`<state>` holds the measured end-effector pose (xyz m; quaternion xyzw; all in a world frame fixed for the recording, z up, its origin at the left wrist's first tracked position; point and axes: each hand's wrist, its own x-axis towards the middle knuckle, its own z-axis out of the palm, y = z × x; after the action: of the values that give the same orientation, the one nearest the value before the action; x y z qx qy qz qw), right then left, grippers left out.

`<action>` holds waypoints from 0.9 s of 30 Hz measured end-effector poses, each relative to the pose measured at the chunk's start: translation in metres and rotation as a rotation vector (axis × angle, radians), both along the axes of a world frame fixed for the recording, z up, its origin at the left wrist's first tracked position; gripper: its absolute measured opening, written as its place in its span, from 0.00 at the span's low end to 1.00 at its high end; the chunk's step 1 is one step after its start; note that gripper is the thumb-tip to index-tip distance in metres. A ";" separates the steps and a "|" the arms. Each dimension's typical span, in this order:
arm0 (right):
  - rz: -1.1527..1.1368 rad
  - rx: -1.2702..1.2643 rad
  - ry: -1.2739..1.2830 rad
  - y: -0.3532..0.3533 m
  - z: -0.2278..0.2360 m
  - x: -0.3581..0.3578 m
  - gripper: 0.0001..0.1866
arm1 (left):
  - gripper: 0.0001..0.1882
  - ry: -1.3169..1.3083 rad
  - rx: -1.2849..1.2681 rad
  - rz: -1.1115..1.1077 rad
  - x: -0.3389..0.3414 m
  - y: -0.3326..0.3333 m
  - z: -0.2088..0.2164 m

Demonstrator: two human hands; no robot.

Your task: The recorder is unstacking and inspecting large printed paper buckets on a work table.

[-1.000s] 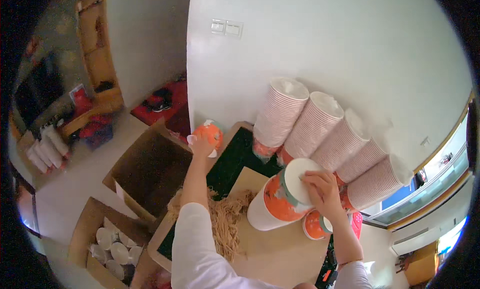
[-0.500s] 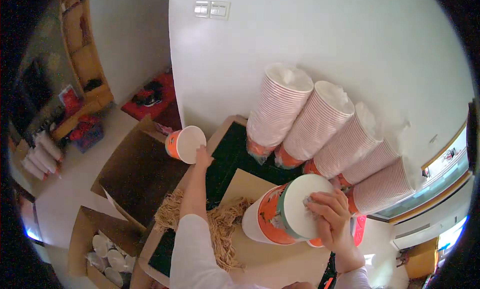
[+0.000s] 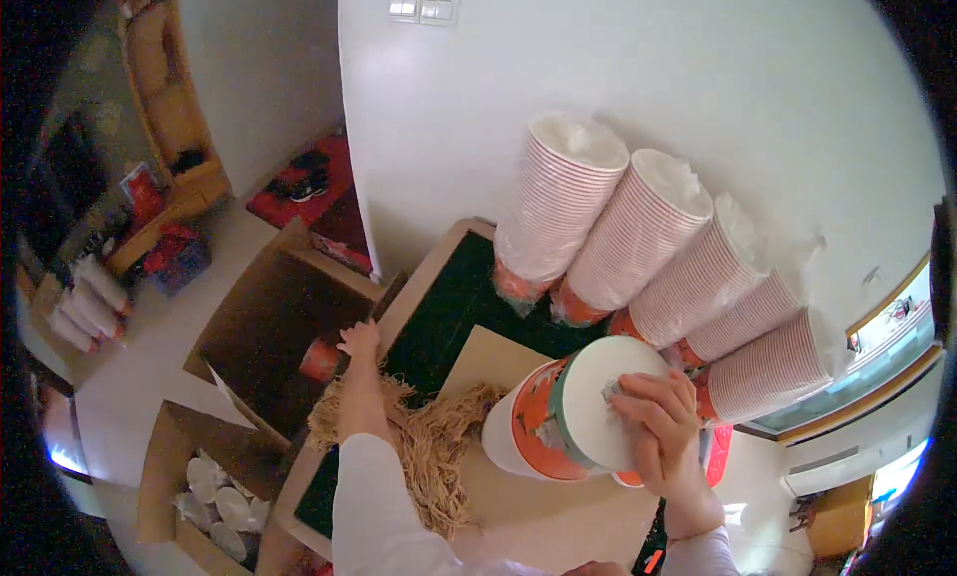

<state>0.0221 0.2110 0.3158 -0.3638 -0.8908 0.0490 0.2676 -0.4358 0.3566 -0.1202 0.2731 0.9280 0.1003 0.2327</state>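
Hands of one person are seen from above, both in white sleeves, over a tabletop (image 3: 558, 516) covered partly by a dark green mat (image 3: 449, 312) and a sheet of brown cardboard (image 3: 498, 362). The right hand (image 3: 658, 427) is closed around the rim of a stack of paper bowls (image 3: 558, 427), white with orange print, held tilted on its side above the middle of the tabletop; the fingers (image 3: 638, 392) are curled over the white bottom of the end bowl. The left hand (image 3: 359, 339) is stretched out past the left edge of the tabletop, above an open cardboard box (image 3: 259, 327) standing on the floor. A single orange bowl (image 3: 321, 359) lies in that box, just beside the left hand; whether the hand is touching or gripping it cannot be told, as the fingers are too small to read. A heap of straw-like packing fibre (image 3: 439, 446) is spread along the tabletop's left edge, under the left forearm. Five long sleeves of stacked bowls (image 3: 638, 247), wrapped in clear plastic, are leaned against the white wall (image 3: 648, 78) along the far edge of the tabletop. A second open box (image 3: 179, 446) holding white lids or bowls is set on the floor by the near left corner.
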 end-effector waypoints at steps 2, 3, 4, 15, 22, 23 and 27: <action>-0.020 0.005 0.003 -0.001 -0.003 0.001 0.16 | 0.25 0.073 0.056 -0.051 0.013 -0.008 0.014; -0.030 0.014 -0.008 -0.001 -0.004 0.005 0.16 | 0.25 0.055 0.066 -0.083 0.036 -0.005 0.033; -0.043 0.024 -0.017 -0.001 -0.003 0.010 0.16 | 0.23 0.077 0.155 -0.158 0.064 -0.007 0.069; 0.012 0.133 0.087 -0.047 0.000 0.024 0.12 | 0.12 -0.631 1.040 -0.318 0.213 -0.180 0.189; -0.367 -0.095 0.521 -0.002 -0.078 0.069 0.08 | 0.07 -1.145 0.996 -0.303 0.282 -0.210 0.259; -0.339 -0.095 0.478 0.016 -0.116 0.091 0.09 | 0.07 -1.026 0.943 -0.291 0.288 -0.201 0.265; -0.286 -1.103 1.003 0.005 -0.152 0.066 0.08 | 0.08 -0.952 0.853 -0.191 0.261 -0.194 0.252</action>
<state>0.0878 0.2162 0.1638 -0.4909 -0.4530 0.6119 0.4235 -0.1748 0.1631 0.1319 0.3488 0.5735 0.5493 0.4978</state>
